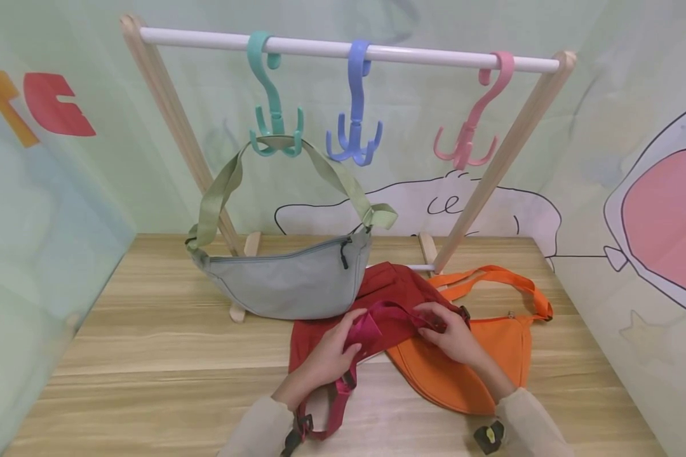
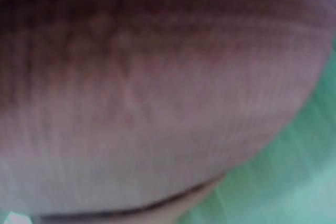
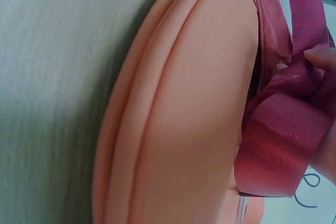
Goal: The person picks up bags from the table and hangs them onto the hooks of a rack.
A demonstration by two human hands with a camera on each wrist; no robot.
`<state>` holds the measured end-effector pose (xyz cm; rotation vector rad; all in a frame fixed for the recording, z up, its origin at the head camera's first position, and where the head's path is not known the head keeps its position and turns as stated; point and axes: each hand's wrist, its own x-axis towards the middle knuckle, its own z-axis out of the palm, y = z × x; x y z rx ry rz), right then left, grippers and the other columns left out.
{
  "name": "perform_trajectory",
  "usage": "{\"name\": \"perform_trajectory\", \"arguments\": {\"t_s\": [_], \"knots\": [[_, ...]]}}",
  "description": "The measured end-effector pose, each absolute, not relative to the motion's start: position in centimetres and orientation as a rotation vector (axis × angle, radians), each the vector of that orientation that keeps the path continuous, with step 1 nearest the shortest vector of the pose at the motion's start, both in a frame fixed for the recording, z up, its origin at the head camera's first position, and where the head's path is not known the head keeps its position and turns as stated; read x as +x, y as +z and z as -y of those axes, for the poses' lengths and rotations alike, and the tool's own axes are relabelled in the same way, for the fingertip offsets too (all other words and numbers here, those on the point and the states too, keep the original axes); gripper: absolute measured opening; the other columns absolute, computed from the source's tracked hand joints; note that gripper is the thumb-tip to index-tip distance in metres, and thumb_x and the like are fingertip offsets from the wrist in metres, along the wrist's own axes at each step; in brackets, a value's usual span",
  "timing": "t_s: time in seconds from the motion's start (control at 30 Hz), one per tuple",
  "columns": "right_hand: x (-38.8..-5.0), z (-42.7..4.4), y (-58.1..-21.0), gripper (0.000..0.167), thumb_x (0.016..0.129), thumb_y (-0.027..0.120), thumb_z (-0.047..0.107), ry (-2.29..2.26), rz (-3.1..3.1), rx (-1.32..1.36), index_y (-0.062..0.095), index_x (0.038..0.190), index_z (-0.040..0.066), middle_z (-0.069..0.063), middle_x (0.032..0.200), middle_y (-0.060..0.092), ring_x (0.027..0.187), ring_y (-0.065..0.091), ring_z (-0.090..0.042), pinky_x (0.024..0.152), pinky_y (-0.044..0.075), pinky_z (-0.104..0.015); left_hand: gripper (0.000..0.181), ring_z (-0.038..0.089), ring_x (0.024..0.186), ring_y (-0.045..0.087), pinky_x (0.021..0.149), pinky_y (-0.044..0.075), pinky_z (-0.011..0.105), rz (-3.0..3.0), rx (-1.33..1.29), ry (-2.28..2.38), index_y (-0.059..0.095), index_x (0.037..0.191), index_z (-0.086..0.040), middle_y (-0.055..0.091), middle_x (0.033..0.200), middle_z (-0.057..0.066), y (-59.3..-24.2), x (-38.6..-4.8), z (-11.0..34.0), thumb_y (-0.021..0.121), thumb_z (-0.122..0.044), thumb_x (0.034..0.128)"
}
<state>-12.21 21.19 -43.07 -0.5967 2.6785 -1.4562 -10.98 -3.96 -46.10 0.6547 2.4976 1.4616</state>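
Note:
A dark red bag (image 1: pixel 389 279) lies on the table with its magenta strap (image 1: pixel 366 333) bunched over it. My left hand (image 1: pixel 334 355) pinches the strap's left part between thumb and fingers. Across from it, my right hand (image 1: pixel 448 333) grips the strap's right part with curled fingers. In the right wrist view the magenta strap (image 3: pixel 283 140) is folded in a wide loop by the fingertips. An orange bag (image 1: pixel 451 374) lies partly beneath the red one, under my right forearm. Skin and blur fill most of the left wrist view.
A rack with a white rail (image 1: pixel 320 47) stands behind. From its green hook (image 1: pixel 274 120) hangs a grey bag (image 1: pixel 297 285), just left of the red bag. A blue hook (image 1: pixel 356 127) and a pink hook (image 1: pixel 471 133) hang on the same rail. A wall stands behind.

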Motion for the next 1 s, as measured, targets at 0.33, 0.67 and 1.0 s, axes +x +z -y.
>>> {"name": "perform_trajectory", "arguments": {"t_s": [0.33, 0.67, 1.0], "knots": [[-13.0, -22.1, -44.9, 0.034, 0.079, 0.063, -0.011, -1.469, -2.635, -0.635, 0.055, 0.111, -0.005, -0.016, 0.103, 0.061, 0.094, 0.056, -0.026, 0.085, 0.044, -0.022, 0.059, 0.025, 0.111, 0.050, 0.089, 0.044, 0.040, -2.484, 0.665, 1.465, 0.028, 0.138, -0.012, 0.047, 0.127, 0.013, -46.0, -10.9, 4.0, 0.055, 0.003, 0.0870], [-13.6, -22.9, -46.3, 0.031, 0.079, 0.066, -0.005, -1.568, -2.580, -0.709, 0.058, 0.109, -0.002, -0.013, 0.103, 0.061, 0.093, 0.058, -0.016, 0.084, 0.044, -0.019, 0.059, 0.024, 0.111, 0.050, 0.089, 0.044, 0.040, -2.471, 0.671, 1.483, 0.028, 0.138, -0.012, 0.047, 0.127, 0.013, -46.0, -10.9, 4.0, 0.054, 0.003, 0.0876], [-13.5, -22.7, -45.1, 0.033, 0.076, 0.067, -0.009, -1.421, -2.670, -0.646, 0.059, 0.108, -0.003, -0.014, 0.103, 0.060, 0.090, 0.053, -0.022, 0.081, 0.045, -0.027, 0.058, 0.017, 0.090, 0.057, 0.075, 0.049, 0.025, -2.407, 0.673, 1.550, 0.028, 0.138, -0.012, 0.048, 0.120, 0.013, -45.6, -10.9, 4.1, 0.052, 0.006, 0.0883]]}}
